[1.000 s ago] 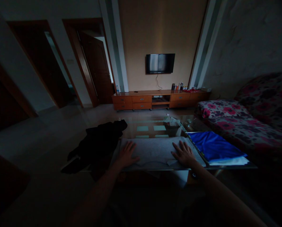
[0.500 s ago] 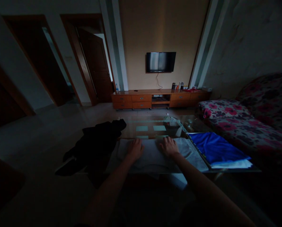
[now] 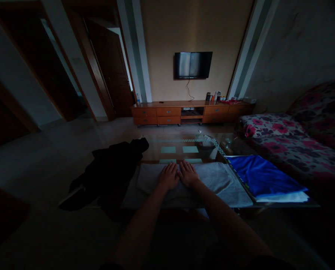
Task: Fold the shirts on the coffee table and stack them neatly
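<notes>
A grey folded garment point(image 3: 212, 183) lies spread on the glass coffee table point(image 3: 178, 137) in front of me. My left hand point(image 3: 169, 176) rests flat on it near its far edge, fingers stretched out. Close beside it my right hand point(image 3: 188, 174) also lies flat on the cloth, and the two hands nearly touch. Both palms face down and hold nothing. To the right is a folded blue garment point(image 3: 264, 176) with white cloth under it. A black garment point(image 3: 111, 172) lies in a heap on the left.
Near the table's far right corner are a clear plastic bag point(image 3: 207, 140) and a small glass dish point(image 3: 227, 142). A flowered sofa point(image 3: 291, 138) stands at the right. Beyond the table is a wooden TV cabinet point(image 3: 167, 111) with bottles on top, below a wall-mounted television point(image 3: 192, 65).
My hands have come together at the middle of the grey garment, and their curled fingers have straightened out flat. The view has shifted slightly.
</notes>
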`<state>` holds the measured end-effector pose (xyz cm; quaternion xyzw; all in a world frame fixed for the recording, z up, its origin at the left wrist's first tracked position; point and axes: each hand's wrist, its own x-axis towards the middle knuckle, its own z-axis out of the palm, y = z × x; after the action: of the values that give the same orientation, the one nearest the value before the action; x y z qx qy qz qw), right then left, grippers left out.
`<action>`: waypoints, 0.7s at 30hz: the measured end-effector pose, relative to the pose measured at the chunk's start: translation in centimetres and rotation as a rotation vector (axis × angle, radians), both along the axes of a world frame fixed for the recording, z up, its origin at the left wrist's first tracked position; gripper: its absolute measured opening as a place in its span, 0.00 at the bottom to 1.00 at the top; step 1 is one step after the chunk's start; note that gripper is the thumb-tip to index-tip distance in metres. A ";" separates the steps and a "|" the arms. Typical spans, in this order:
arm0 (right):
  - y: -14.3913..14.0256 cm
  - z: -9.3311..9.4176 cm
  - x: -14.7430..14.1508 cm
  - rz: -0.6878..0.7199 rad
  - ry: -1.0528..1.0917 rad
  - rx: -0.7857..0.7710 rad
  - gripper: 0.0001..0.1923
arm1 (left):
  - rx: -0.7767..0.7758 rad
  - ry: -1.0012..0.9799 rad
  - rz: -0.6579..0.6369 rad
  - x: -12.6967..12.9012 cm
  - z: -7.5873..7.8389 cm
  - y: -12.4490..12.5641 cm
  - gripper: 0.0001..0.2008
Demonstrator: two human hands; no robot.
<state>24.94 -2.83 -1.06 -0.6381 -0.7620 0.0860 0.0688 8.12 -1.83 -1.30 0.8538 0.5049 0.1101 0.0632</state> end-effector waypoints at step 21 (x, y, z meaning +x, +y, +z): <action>-3.2 0.6 7.4 -0.144 -0.106 0.025 0.35 | -0.025 0.104 0.217 -9.8 1.5 -0.6 0.45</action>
<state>32.33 -6.02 -0.50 -0.6940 -0.7178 0.0371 0.0424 -1.67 -2.44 0.23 0.7978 0.5983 0.0656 0.0353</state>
